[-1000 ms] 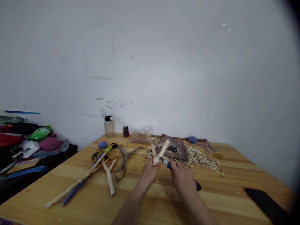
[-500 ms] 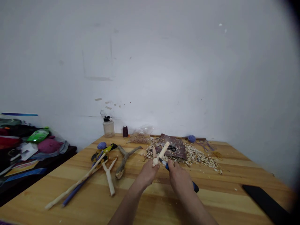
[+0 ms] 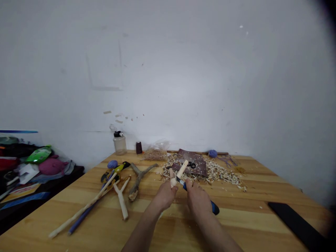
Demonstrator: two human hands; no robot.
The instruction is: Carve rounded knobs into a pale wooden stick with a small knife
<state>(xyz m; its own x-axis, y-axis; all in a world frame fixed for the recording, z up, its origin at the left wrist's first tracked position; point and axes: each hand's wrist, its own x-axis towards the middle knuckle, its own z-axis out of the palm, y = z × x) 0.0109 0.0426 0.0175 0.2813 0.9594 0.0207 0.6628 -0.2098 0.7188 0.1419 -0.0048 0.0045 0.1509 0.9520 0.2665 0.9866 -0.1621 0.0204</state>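
Left hand [image 3: 166, 196] clenched on peeled pale wooden fork [image 3: 180, 173]. Right hand [image 3: 198, 201] clenched on blue-and-black carving knife [image 3: 214, 207], blade apparently touching fork; handle markings too small to read. Pale wood shavings [image 3: 223, 176] lie beyond grip.

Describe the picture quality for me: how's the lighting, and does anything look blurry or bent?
In the head view, the light is soft and even, so the left hand and right hand cast only faint shadows on the table; the white wall shows no harsh glare; the top right corner fades to black; the small scissors look slightly soft.
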